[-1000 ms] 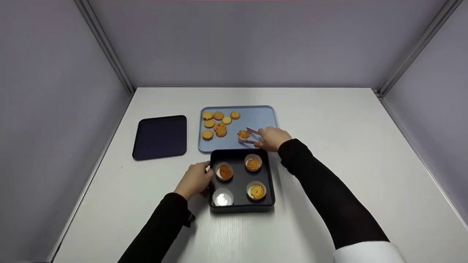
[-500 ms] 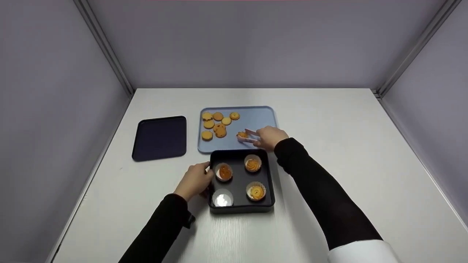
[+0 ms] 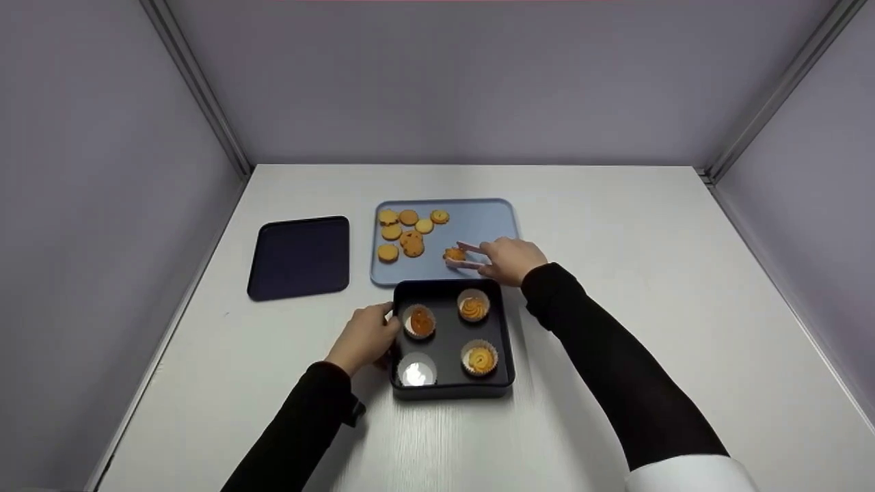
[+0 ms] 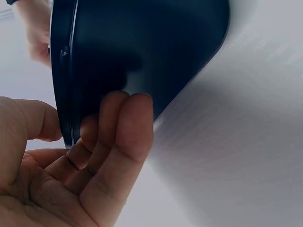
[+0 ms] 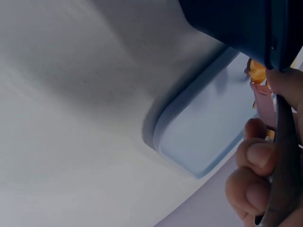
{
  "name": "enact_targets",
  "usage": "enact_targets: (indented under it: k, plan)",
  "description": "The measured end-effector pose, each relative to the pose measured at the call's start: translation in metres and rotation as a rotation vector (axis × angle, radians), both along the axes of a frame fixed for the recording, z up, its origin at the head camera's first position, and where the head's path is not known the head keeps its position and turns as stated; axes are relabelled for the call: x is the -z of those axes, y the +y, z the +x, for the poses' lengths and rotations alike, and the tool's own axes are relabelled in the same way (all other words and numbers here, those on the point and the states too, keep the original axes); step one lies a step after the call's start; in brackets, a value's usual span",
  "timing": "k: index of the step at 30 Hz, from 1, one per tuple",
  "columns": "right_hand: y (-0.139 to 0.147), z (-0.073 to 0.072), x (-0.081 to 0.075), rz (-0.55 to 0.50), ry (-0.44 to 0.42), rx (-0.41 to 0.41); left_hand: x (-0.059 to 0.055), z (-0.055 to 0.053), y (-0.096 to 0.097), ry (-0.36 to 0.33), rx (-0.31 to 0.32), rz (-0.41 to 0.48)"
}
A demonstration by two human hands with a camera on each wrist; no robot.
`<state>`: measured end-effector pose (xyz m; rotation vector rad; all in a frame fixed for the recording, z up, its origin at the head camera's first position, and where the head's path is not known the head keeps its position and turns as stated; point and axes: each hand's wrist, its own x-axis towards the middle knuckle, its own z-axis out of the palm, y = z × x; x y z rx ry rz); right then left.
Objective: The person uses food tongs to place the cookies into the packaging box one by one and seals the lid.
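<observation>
My left hand (image 3: 364, 338) grips the left wall of a square black baking pan (image 3: 448, 342); the left wrist view shows the thumb at the rim (image 4: 66, 94) and fingers against the outer side. My right hand (image 3: 514, 261) holds tongs (image 5: 283, 165) with pink tips (image 3: 468, 264). Those tips stand on both sides of a flower-shaped cookie (image 3: 454, 254) on the light blue tray (image 3: 485, 219). In the pan, three paper cups hold a jam-topped cookie (image 3: 422, 321), a swirled cookie (image 3: 473, 309) and a ring-like cookie (image 3: 481, 359). The fourth paper cup (image 3: 417, 370) holds nothing.
Several cookies (image 3: 388, 253) lie on the left half of the blue tray. A dark navy tray (image 3: 299, 258) rests further left on the white table (image 3: 615, 232). Grey panels (image 3: 451, 82) stand behind and at both sides.
The tongs' tips have drawn closer together around the flower-shaped cookie, which has shifted slightly. My left hand and the baking pan keep their place.
</observation>
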<state>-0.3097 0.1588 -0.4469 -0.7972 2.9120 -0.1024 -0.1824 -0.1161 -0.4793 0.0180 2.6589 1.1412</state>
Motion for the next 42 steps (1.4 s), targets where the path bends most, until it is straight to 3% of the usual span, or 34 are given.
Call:
enact_targets:
  k: [9,18,29,36,42]
  plan:
    - [0.019,0.009,-0.001,-0.064,0.077,-0.039,0.000,0.002,0.001,0.002,-0.004,0.000]
    - [0.033,0.025,-0.012,-0.141,0.077,-0.106,0.001,0.001,0.001,0.012,-0.002,-0.006]
    - [0.036,0.051,-0.029,-0.204,0.168,-0.394,-0.002,0.001,0.001,0.000,-0.005,0.024]
    - [0.026,0.067,-0.040,-0.233,0.079,-0.575,0.000,0.001,0.001,0.005,-0.006,0.010]
    - [0.017,0.080,-0.043,-0.206,-0.019,-0.663,0.000,0.001,0.001,-0.011,-0.006,0.026]
